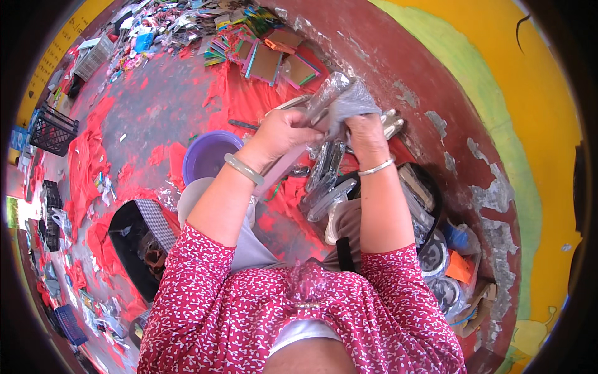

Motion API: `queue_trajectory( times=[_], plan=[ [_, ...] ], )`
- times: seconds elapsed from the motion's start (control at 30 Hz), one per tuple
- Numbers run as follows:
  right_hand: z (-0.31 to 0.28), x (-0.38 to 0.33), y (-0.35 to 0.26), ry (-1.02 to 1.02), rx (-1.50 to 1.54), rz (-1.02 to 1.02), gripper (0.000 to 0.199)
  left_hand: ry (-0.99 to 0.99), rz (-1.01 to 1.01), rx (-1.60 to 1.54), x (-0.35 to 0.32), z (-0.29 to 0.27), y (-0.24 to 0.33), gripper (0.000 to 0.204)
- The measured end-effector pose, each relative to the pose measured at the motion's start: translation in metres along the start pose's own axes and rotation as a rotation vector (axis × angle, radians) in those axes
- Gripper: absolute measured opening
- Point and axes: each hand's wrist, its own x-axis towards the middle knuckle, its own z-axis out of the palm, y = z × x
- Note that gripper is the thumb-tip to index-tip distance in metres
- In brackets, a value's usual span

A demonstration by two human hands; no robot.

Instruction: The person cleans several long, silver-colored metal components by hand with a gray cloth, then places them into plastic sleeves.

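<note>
My left hand (pixel 280 132) is closed around a long flat pinkish-grey item (pixel 284 168), whose far end looks covered in clear plastic. It slants from between my knees up toward the wall, and I cannot make out its kind. Against its far end, my right hand (pixel 369 137) grips a crumpled grey cloth (pixel 356 101), which hides part of the fingers. Below the hands lie several slim things in clear plastic sleeves (pixel 325 171). A purple basin (pixel 212 153) stands left of my left wrist.
A black container (pixel 418 196) of wrapped items sits by my right knee, near the peeling red wall (pixel 436 128). At left are an open black bag (pixel 134 249) and a black crate (pixel 55 131). Cardboard pieces (pixel 265 62) and a heap of small goods (pixel 180 28) lie farther off.
</note>
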Motion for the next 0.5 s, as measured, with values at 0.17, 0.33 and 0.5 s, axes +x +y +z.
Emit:
queue_trajectory(
  times=[0.17, 0.33, 0.5],
  plan=[
    [0.037, -0.011, -0.011, 0.270, 0.067, -0.154, 0.009, -0.030, 0.021, 0.386, 0.002, -0.003, -0.011, 0.020],
    [0.036, -0.006, -0.013, 0.451, 0.089, -0.180, 0.008, -0.061, 0.047, 0.392, 0.003, 0.005, -0.019, 0.022],
    [0.010, 0.002, -0.004, 0.489, 0.143, 0.028, 0.015, -0.082, 0.143, 0.528, 0.003, 0.009, -0.020, 0.014]
  ],
)
